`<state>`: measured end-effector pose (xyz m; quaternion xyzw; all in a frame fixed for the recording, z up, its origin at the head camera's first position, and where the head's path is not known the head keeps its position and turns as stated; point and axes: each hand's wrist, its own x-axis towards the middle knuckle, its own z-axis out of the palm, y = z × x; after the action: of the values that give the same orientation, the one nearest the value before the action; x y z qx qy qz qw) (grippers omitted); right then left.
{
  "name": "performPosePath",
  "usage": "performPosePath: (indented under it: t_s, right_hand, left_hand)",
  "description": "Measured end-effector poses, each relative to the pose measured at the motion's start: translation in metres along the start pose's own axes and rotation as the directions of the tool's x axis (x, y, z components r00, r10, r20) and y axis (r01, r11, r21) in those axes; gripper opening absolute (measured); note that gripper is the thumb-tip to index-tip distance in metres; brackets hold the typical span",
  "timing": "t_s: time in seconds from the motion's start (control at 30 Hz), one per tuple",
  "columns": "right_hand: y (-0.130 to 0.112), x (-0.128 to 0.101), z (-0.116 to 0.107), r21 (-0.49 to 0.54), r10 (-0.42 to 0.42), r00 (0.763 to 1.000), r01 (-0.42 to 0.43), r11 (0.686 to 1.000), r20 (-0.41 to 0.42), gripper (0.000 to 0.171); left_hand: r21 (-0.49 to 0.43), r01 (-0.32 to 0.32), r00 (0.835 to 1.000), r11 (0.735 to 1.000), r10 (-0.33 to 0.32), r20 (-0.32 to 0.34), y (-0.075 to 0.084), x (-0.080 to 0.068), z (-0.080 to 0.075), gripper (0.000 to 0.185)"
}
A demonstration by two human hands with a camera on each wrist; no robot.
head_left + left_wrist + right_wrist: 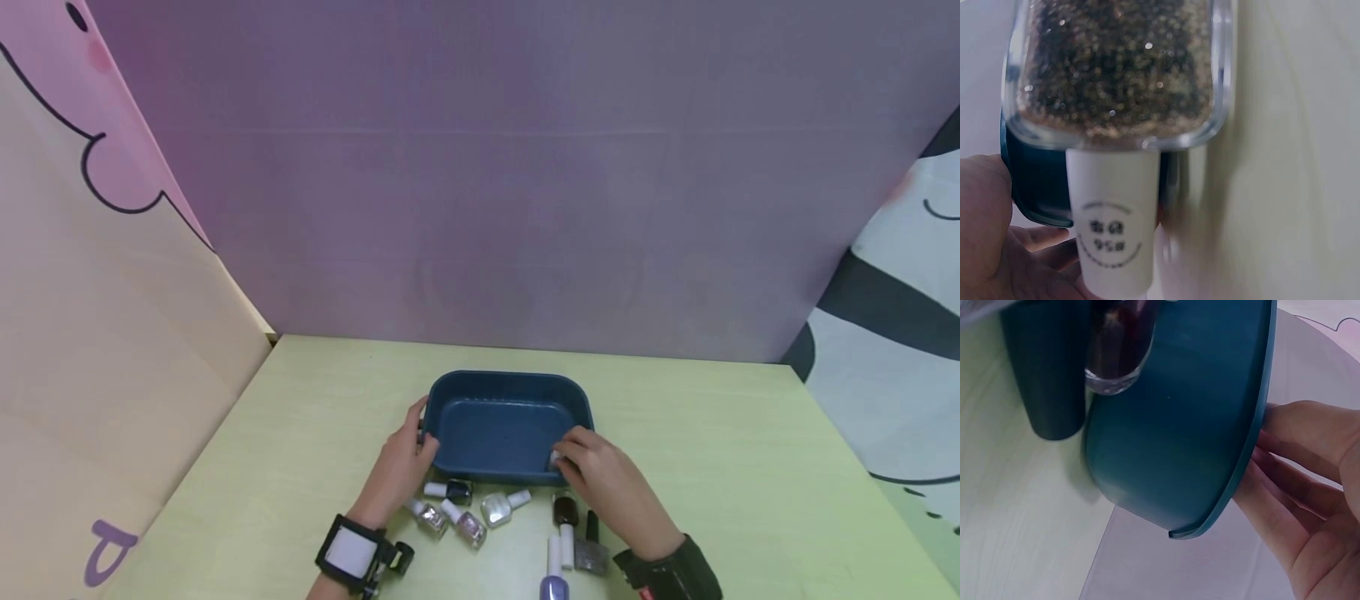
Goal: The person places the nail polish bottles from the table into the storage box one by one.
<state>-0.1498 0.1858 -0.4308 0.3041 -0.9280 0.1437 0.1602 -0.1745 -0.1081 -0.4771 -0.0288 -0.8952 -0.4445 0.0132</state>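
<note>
Nearest you, the nail polish bottles (pixel 480 512) are all still lying on the tabletop (pixel 712 450), none yet in the empty blue tray (pixel 504 425) just behind them, whose left and right rims your left hand (pixel 401 467) and right hand (pixel 603 475) are clasping.

I see a glitter polish bottle (pixel 1116 69) filling the upper frame, its white cap (pixel 1113 231) pointing down. My left hand (pixel 991 244) sits lower left against a dark blue tray (pixel 1038 187).
</note>
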Motion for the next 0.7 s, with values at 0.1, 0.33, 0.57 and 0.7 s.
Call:
performPosePath:
  t_s: [0.1, 0.33, 0.57, 0.7]
  right_hand:
    - [-0.0003, 0.0006, -0.0005, -0.005, 0.011, 1.0, -0.011, 1.0, 0.005, 0.014]
    - [-0.0001, 0.0008, -0.0014, -0.015, 0.009, 1.0, -0.01, 1.0, -0.007, 0.012]
    - [-0.0014, 0.0011, -0.0022, -0.016, -0.008, 1.0, 0.007, 1.0, -0.022, 0.014]
    - [-0.0029, 0.0009, -0.0016, -0.029, -0.042, 0.998, 0.041, 0.999, -0.047, 0.016]
  left_hand:
    - [0.005, 0.002, 1.0, 1.0, -0.002, -0.001, 0.0001, 0.0001, -0.0002, 0.062]
    - [0.008, 0.001, 1.0, 1.0, -0.001, -0.005, -0.0001, 0.0003, -0.0002, 0.062]
    - [0.004, 0.004, 1.0, 1.0, -0.004, -0.002, -0.0002, 0.0006, -0.0002, 0.063]
    - [0.01, 0.005, 1.0, 1.0, -0.005, -0.001, -0.0004, 0.0006, 0.0, 0.063]
